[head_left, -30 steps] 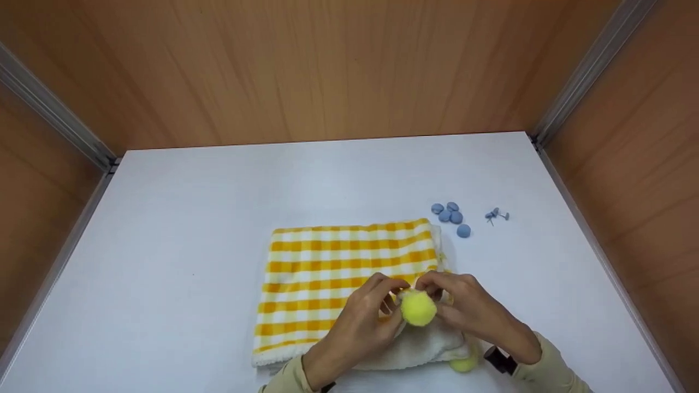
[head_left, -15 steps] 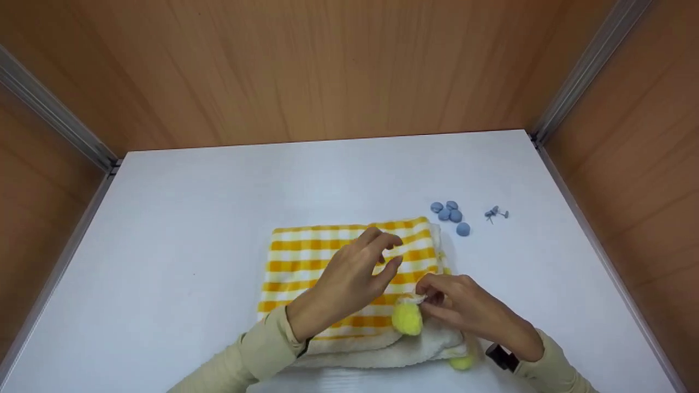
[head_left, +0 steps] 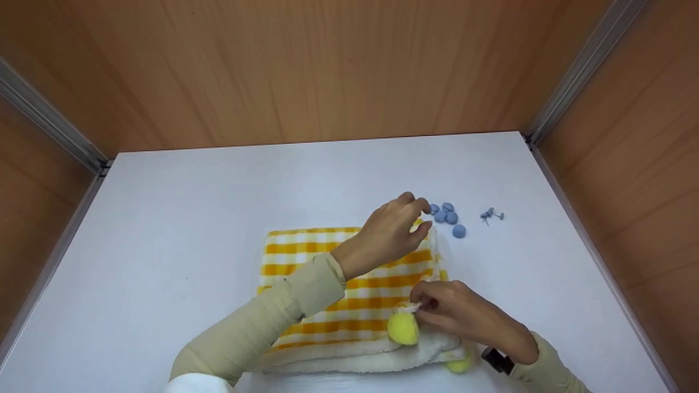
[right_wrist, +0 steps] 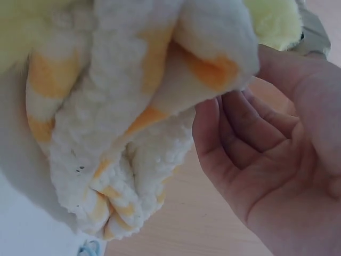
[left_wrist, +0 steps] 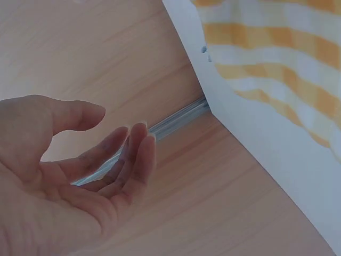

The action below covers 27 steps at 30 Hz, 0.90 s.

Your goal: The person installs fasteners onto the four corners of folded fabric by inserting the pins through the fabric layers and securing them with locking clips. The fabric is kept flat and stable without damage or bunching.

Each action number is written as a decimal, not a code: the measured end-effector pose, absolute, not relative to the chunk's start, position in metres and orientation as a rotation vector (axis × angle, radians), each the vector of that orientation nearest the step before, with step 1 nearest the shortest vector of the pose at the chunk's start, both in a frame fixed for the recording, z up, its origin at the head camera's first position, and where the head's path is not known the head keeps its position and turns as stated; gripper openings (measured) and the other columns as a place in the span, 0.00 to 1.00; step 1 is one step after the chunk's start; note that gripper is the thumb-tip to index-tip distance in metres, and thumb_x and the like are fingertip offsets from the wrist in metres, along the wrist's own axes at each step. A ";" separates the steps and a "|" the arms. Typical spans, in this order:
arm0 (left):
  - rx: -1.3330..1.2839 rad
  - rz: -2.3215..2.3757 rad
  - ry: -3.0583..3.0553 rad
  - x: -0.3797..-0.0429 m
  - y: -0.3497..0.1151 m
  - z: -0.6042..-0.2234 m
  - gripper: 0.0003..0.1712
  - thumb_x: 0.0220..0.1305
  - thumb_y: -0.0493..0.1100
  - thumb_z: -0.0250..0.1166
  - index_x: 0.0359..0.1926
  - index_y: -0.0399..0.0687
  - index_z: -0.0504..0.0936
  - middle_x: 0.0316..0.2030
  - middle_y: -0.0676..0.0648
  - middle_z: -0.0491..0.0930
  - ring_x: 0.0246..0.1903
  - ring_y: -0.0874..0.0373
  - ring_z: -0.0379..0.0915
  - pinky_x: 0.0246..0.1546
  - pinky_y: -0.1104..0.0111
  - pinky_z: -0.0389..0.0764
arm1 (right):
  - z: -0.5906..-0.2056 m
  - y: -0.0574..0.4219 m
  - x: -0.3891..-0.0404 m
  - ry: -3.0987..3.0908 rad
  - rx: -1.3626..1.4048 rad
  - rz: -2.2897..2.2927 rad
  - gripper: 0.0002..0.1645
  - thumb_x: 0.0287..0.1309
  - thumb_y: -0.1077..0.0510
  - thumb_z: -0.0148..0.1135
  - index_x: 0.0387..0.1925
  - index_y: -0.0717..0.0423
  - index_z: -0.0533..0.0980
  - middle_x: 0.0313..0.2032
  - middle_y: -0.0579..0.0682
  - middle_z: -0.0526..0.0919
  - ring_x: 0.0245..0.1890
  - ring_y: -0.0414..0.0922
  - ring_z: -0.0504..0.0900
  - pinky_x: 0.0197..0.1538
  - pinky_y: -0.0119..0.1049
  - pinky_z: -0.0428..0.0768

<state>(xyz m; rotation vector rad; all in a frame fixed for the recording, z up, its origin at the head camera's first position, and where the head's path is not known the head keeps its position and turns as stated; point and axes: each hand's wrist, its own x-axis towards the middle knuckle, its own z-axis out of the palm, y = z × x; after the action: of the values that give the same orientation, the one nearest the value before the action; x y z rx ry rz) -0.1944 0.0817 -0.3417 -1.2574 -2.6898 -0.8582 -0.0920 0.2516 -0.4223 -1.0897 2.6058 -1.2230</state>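
White counter (head_left: 191,218) with wood-grain panels (head_left: 306,71): checked cloth (head_left: 371,305) in right grip (head_left: 467,305)

Setting: counter, white. Wood-grain panels are standing along its far edge and both sides, with grey metal rails (head_left: 49,109) running up the corners.

Item: cloth, one, yellow-and-white check, with fleecy white underside (head_left: 349,357). Lying in layers on the counter, nearer the person; its right near corner is bunching up into folds.

Item: yellow pompom (head_left: 403,328). Hanging just beside the right fingers, over the cloth. A second pompom (head_left: 458,364) is showing at the cloth's near right corner.

Item: right grip, bare hand. Thumb and fingers are clamping together on a raised fold of the cloth, the thumb lying across one face and the index finger pressing the other.

Item: left grip (head_left: 390,229), bare hand. Thumb and fingers are standing clearly apart, fingers loosely bending, holding nothing. Hovering above the cloth's far right corner; in the head view its fingertips are ending just beside the blue pieces.

Item: blue pieces (head_left: 451,217), five, rounded. Four are clustering beyond the cloth's far right corner; one is lying slightly nearer.

Item: small pin-like pieces (head_left: 491,212), blue-grey. Lying right of the rounded ones; count not clear.

Item: beige sleeves (head_left: 262,322), two, covering the forearms.
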 end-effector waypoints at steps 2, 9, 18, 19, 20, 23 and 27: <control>-1.259 -0.832 -2.702 -0.203 0.093 -0.347 0.12 0.65 0.42 0.60 0.47 0.41 0.80 0.38 0.45 0.77 0.28 0.58 0.70 0.28 0.75 0.73 | -0.422 0.250 -0.091 2.598 -1.073 -1.214 0.07 0.59 0.62 0.63 0.40 0.51 0.77 0.35 0.42 0.82 0.31 0.33 0.79 0.35 0.27 0.79; -1.283 -0.721 -2.763 -0.228 0.127 -0.364 0.11 0.65 0.40 0.59 0.45 0.41 0.81 0.39 0.45 0.79 0.30 0.59 0.73 0.30 0.76 0.75 | -0.422 0.247 -0.087 2.574 -1.055 -1.195 0.05 0.61 0.60 0.61 0.39 0.49 0.76 0.35 0.41 0.81 0.32 0.32 0.79 0.36 0.27 0.79; -1.424 -0.544 -2.889 -0.246 0.159 -0.386 0.15 0.66 0.43 0.59 0.50 0.42 0.79 0.41 0.46 0.78 0.35 0.58 0.71 0.37 0.73 0.76 | -0.422 0.244 -0.083 2.540 -1.017 -1.170 0.03 0.62 0.58 0.61 0.38 0.49 0.76 0.35 0.39 0.80 0.33 0.31 0.79 0.37 0.26 0.79; -1.444 -0.525 -2.903 -0.247 0.162 -0.389 0.15 0.66 0.43 0.59 0.51 0.43 0.79 0.42 0.46 0.77 0.37 0.58 0.71 0.38 0.73 0.76 | -0.422 0.244 -0.083 2.537 -1.015 -1.166 0.03 0.62 0.58 0.61 0.38 0.49 0.76 0.35 0.39 0.80 0.33 0.31 0.79 0.37 0.26 0.79; -1.460 -0.507 -2.919 -0.248 0.166 -0.393 0.16 0.66 0.43 0.59 0.52 0.43 0.78 0.43 0.46 0.77 0.38 0.58 0.71 0.40 0.73 0.76 | -0.422 0.244 -0.083 2.535 -1.011 -1.162 0.03 0.62 0.58 0.61 0.38 0.49 0.76 0.35 0.39 0.80 0.33 0.31 0.79 0.38 0.26 0.79; -1.509 -0.440 -2.974 -0.249 0.174 -0.404 0.18 0.67 0.44 0.59 0.56 0.46 0.76 0.46 0.47 0.75 0.41 0.58 0.70 0.44 0.72 0.74 | -0.422 0.243 -0.082 2.532 -1.004 -1.154 0.03 0.62 0.58 0.61 0.37 0.48 0.76 0.35 0.39 0.81 0.34 0.31 0.79 0.38 0.26 0.79; -1.537 -0.382 -3.033 -0.249 0.183 -0.417 0.20 0.68 0.44 0.58 0.59 0.50 0.74 0.48 0.49 0.74 0.44 0.58 0.69 0.47 0.70 0.73 | -0.422 0.240 -0.081 2.533 -1.003 -1.143 0.03 0.62 0.58 0.60 0.37 0.47 0.76 0.34 0.39 0.81 0.33 0.30 0.79 0.38 0.25 0.78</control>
<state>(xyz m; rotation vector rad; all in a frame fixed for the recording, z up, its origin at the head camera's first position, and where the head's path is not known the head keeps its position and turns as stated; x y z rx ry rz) -0.2491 0.1826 -0.4173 -1.5366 -3.0329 -0.3820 -0.0806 0.2401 -0.4220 -1.0033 2.5328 -1.1432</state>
